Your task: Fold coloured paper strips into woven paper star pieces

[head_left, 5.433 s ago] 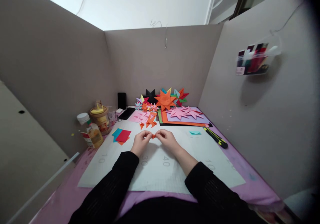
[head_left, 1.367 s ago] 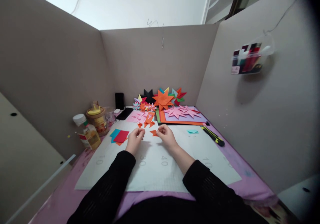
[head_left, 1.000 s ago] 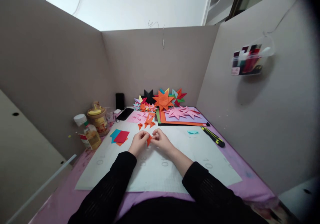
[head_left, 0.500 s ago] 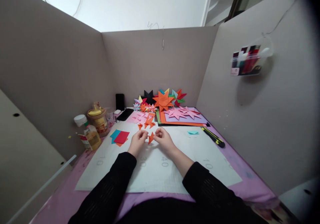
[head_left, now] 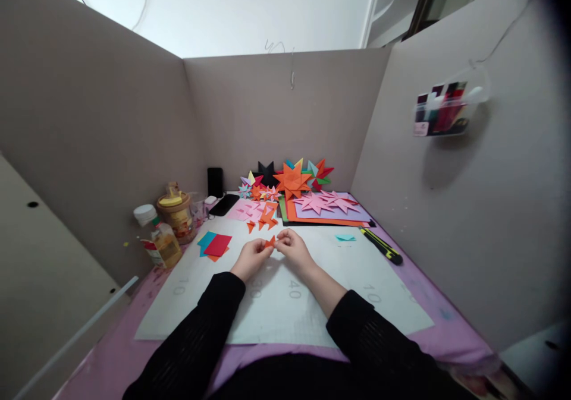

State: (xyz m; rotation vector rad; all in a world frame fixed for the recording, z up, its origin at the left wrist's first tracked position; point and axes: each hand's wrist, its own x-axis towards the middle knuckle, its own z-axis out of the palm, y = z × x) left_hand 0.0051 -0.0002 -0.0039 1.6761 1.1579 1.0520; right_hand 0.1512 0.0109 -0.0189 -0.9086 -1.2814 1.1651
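A small folded orange paper piece [head_left: 270,242] is held up over the white mat [head_left: 307,323]. My left hand [head_left: 252,257] pinches it from the left, thumb and fingers closed on its lower edge. From the other side, my right hand [head_left: 292,248] has its fingertips closed at the piece's right end. Just beyond my hands lie several more folded orange pieces [head_left: 267,217]. To the left is a small pile of square papers with a red sheet [head_left: 218,245] on top. A folded turquoise paper [head_left: 345,238] lies to the right.
A yellow-black utility knife [head_left: 381,246] lies at the right. Folded paper stars [head_left: 293,180] stand at the back, with pink stars [head_left: 316,202] on stacked coloured sheets. At the left stand a bottle [head_left: 166,246] and a yellow-lidded jar [head_left: 175,213]. A phone [head_left: 224,205] lies behind; grey panels enclose the table.
My left hand has moved slightly right and now grips the orange piece, which sits tilted and partly covered by its fingers. My right hand has stayed at the piece's right end.
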